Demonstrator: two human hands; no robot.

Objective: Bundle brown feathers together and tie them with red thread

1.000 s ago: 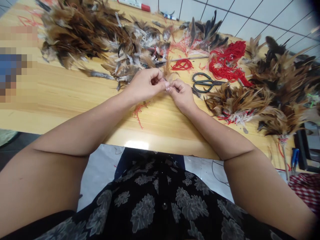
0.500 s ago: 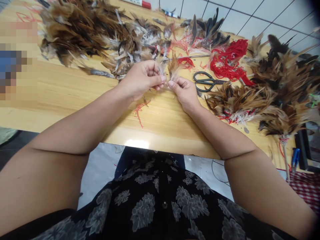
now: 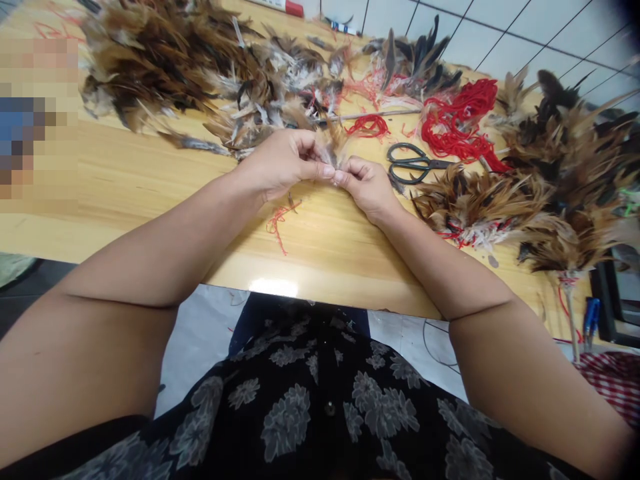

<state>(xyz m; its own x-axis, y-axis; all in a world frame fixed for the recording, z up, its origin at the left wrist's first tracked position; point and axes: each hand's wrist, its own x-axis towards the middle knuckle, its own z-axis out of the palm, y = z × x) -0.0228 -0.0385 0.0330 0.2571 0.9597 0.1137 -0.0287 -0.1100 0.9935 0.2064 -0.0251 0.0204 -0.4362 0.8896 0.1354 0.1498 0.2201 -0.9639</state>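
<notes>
With the scissors [image 3: 410, 164] as landmark, the left hand [image 3: 295, 167] is left of them, fingertips pinched closed on a small feather tuft [image 3: 334, 141]. The right hand [image 3: 367, 187], nearer the scissors, pinches the tuft's base too, thumbs touching. A red yarn coil [image 3: 369, 125] lies beyond the scissors to the left, on the counter [image 3: 320, 247]; the tied feather bundle [image 3: 483, 200] sits to their right.

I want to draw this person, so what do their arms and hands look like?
The left hand and right hand are bare, with no gloves. No watch or bracelet shows on either wrist, and I see no rings, though some fingers are hidden. The forearms are bare too. The top is black with grey flowers.
</notes>
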